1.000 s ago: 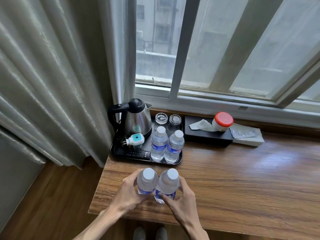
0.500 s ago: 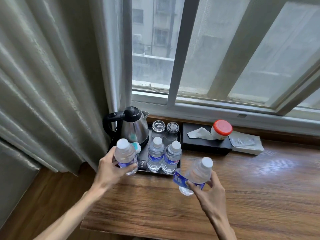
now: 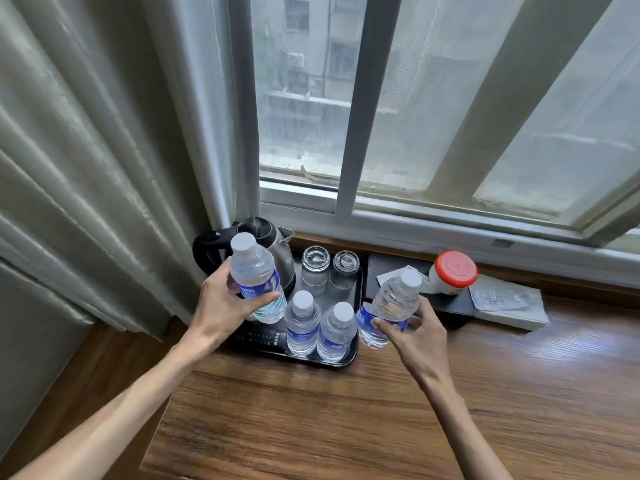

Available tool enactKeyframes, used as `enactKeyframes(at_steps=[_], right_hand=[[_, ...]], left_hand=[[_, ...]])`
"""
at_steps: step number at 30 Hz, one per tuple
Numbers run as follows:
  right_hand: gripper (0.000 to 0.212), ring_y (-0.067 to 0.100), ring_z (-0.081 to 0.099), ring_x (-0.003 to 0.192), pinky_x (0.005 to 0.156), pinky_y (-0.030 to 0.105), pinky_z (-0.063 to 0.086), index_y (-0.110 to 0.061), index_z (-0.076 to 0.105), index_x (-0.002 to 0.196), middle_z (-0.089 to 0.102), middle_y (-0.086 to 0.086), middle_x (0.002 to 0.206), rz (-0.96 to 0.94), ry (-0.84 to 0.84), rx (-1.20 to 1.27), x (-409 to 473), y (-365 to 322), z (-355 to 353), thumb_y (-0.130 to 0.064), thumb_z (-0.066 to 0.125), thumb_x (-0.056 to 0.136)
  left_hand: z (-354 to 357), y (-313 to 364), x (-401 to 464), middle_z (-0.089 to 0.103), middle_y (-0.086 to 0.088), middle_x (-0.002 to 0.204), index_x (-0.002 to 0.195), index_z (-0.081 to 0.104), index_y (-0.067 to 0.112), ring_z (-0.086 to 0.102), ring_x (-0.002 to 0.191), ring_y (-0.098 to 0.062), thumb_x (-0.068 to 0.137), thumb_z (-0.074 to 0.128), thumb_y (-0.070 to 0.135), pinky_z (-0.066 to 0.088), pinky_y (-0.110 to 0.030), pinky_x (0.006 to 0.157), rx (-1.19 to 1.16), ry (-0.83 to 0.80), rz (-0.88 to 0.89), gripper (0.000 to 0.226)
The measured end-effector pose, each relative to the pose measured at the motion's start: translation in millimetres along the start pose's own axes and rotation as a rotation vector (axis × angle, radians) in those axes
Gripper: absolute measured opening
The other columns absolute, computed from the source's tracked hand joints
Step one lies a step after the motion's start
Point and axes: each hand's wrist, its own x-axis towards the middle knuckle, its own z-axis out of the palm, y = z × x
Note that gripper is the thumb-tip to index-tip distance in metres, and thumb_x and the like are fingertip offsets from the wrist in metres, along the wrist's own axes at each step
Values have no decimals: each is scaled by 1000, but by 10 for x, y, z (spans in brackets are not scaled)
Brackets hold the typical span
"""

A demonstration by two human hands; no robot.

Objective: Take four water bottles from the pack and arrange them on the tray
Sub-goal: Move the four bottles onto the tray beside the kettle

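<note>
On the black tray (image 3: 350, 355) by the window stand two water bottles (image 3: 302, 323), side by side at its near right, with two upturned glasses (image 3: 314, 265) behind them and one kettle (image 3: 273, 251) far left; the left hand (image 3: 221, 306) is wrapped around a third bottle (image 3: 256, 278) above the tray's left part, and the right hand (image 3: 415, 330) clasps a tilted fourth bottle (image 3: 391, 306) just right of the tray

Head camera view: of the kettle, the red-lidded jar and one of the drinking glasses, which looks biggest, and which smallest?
1. Kettle, though the bottle in the left hand hides part of it.
2. Red-lidded jar.
3. Drinking glass.
The jar and glass look close in size, so that ranking is unsure.
</note>
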Motion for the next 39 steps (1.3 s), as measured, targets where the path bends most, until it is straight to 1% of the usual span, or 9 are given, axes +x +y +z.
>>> enactKeyframes(at_steps=[7,12,16,22,27,30,33,35,39], right_hand=[[57,6,70,95,87,36,59,-30,62,112,74,-17,104,-29,-86,8,264,-1,170,-33,91,64],[56,1,70,92,87,36,59,-31,62,110,74,-18,103,-27,-137,6,425,-12,297,-32,91,61],[57,-3,68,95,85,27,56,-29,61,112,72,-19,104,-42,-188,-4,523,-34,386,-32,91,63],[66,2,67,102,89,23,53,-31,59,121,71,-18,113,-75,-286,-40,670,-22,492,-36,90,63],[63,-6,64,100,82,1,44,-32,59,119,71,-19,111,-69,-350,-45,749,-18,556,-33,90,64],[62,-5,63,104,86,4,44,-32,59,117,70,-19,111,-80,-381,-53,778,10,613,-34,90,63],[63,-4,63,106,92,11,45,-34,57,116,69,-20,113,-80,-404,-58,802,48,648,-35,90,62],[63,-6,62,107,92,8,42,-33,57,117,69,-20,113,-76,-414,-53,807,57,655,-33,90,63],[65,-11,60,105,85,1,43,-34,56,119,68,-23,114,-65,-469,-42,794,52,644,-37,91,64]], left_hand=[[197,-30,281,77,1,97,109,65,16,73,89,-7,57,95,18,56,-17,83,-15,-63,-21,60],[348,-60,480,74,13,101,106,66,26,70,87,0,56,97,19,53,-14,81,27,-145,-26,60],[462,-134,602,76,7,100,107,65,28,71,96,-11,53,98,27,55,-30,90,33,-216,-56,63],[663,-220,682,76,3,99,107,67,21,71,95,-14,53,97,24,56,-35,91,47,-289,-84,62],[782,-293,722,75,-3,100,106,65,20,71,97,-24,55,96,20,55,-50,92,66,-351,-94,61],[819,-330,746,74,-3,101,105,64,23,69,101,-30,52,97,25,54,-54,91,90,-382,-94,62],[821,-371,779,74,0,102,104,63,25,68,102,-29,49,98,30,54,-54,90,126,-406,-86,65],[817,-407,789,73,0,104,106,63,24,68,103,-26,48,98,30,54,-54,91,136,-430,-77,68],[798,-430,784,73,6,105,106,61,30,64,95,-6,51,97,28,56,-41,91,121,-466,-75,66]])
